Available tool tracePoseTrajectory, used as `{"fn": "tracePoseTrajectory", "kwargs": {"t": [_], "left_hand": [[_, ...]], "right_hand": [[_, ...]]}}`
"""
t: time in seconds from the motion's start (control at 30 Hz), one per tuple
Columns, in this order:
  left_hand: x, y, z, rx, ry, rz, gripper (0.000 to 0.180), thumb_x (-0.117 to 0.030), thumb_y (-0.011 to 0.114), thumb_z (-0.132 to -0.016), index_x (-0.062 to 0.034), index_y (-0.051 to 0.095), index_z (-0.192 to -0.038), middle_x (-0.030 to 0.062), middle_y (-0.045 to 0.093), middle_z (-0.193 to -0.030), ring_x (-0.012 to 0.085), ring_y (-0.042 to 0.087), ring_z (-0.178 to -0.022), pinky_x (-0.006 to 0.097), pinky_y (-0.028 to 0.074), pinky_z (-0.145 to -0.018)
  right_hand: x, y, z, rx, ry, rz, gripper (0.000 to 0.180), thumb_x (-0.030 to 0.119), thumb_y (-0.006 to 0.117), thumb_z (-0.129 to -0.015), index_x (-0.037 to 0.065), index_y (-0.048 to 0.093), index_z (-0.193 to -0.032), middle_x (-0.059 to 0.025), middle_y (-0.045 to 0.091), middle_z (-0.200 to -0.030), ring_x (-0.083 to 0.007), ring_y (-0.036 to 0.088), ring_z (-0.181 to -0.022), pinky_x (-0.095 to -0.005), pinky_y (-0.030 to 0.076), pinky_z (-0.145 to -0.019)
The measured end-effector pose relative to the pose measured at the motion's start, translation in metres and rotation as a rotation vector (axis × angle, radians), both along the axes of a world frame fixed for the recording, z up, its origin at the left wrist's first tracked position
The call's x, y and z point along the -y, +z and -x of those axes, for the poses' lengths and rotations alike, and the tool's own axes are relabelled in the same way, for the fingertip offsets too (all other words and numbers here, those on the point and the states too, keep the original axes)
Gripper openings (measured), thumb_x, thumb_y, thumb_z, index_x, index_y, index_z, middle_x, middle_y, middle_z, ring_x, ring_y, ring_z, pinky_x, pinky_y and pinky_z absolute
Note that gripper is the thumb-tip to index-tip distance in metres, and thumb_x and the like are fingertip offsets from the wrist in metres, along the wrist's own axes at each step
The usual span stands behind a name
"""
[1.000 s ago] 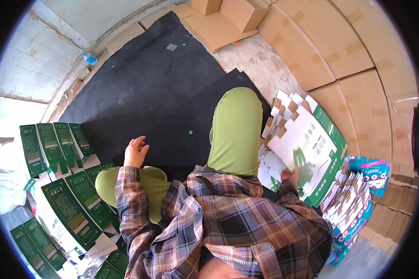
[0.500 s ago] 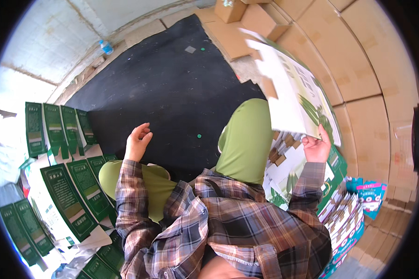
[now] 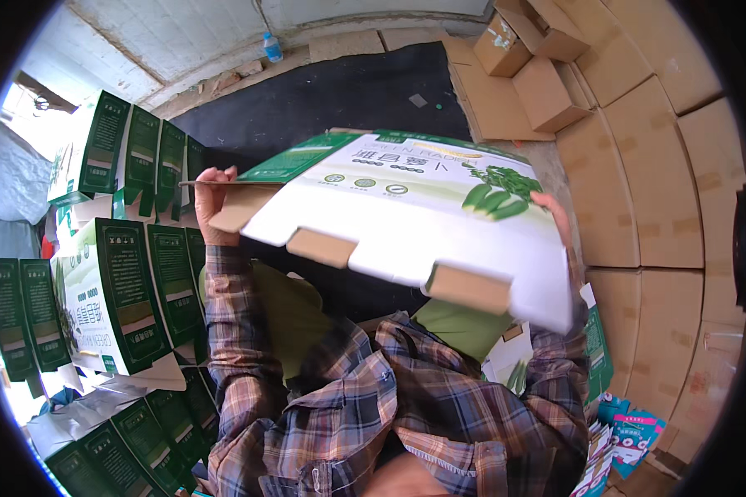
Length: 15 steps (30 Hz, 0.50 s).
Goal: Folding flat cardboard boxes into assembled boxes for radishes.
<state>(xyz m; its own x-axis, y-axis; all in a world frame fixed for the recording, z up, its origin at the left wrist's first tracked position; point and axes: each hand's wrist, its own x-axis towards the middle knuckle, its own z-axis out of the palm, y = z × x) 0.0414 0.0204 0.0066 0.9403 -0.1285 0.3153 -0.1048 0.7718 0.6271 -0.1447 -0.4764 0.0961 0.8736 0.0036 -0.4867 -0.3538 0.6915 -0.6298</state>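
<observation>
**Holding a flat carton blank across your lap**

Holding the white-and-green carton blank (image 3: 406, 215) with both hands, you have it stretched flat in front of your chest, printed face up, with its brown flaps pointing toward you. It fills the middle of the view, running from about 9 o'clock to 3 o'clock.

Your left hand (image 3: 210, 199) is closed on the blank's left edge at roughly 10 o'clock, fingers curled over the green side panel and thumb on the brown flap beside it. Your right hand (image 3: 555, 217) sits at the blank's far right edge near 3 o'clock; most of it is hidden behind the sheet, so you can tell it touches the carton but not how its fingers are set.

Below the blank, toward 6 o'clock, are your plaid shirt sleeves (image 3: 406, 414) and green trousers (image 3: 290, 311).

At 9 o'clock, rows of folded dark-green cartons (image 3: 149, 157) stand and lean together, with more of them lying toward 7 o'clock. The black mat (image 3: 331, 95) lies beyond the blank at 12 o'clock, with a small plastic bottle (image 3: 272, 46) at its far edge by the wall. Plain brown cardboard boxes (image 3: 547, 87) are stacked from 1 to 4 o'clock. A few teal packets (image 3: 634, 431) lie at 5 o'clock.
</observation>
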Motion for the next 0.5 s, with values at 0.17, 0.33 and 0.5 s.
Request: {"fn": "tracePoseTrajectory", "kwargs": {"t": [0.17,0.33,0.5], "left_hand": [[0.012,0.002,0.013,-0.256,0.318,-0.22,0.019,-0.02,0.061,-0.089,-0.006,0.058,-0.103,0.0019,0.06,-0.093,0.0146,0.058,-0.087,0.033,0.047,-0.082],[0.032,-0.006,0.02,-0.369,0.422,-0.401,0.022,-0.018,0.064,-0.087,-0.0052,0.059,-0.105,0.0022,0.063,-0.095,0.0123,0.06,-0.083,0.028,0.048,-0.074],[0.043,-0.023,0.027,-0.445,0.536,-0.626,0.025,-0.017,0.071,-0.081,-0.0047,0.061,-0.1,0.0021,0.063,-0.093,0.0105,0.059,-0.081,0.026,0.047,-0.076]], "right_hand": [[0.048,-0.048,-0.048,-0.183,0.179,-0.015,0.047,0.046,0.044,-0.09,0.002,0.058,-0.1,-0.0026,0.061,-0.081,-0.0163,0.059,-0.071,-0.032,0.05,-0.065],[0.03,-0.07,-0.076,-0.251,-0.075,0.323,0.048,0.048,0.036,-0.093,0.006,0.059,-0.096,0.0029,0.047,-0.068,-0.014,0.05,-0.063,-0.0324,0.045,-0.058],[-0.013,-0.062,-0.086,-0.191,-0.109,0.894,0.043,0.043,0.053,-0.089,0.008,0.052,-0.113,-0.003,0.057,-0.094,-0.0153,0.057,-0.083,-0.0294,0.047,-0.063]]}}
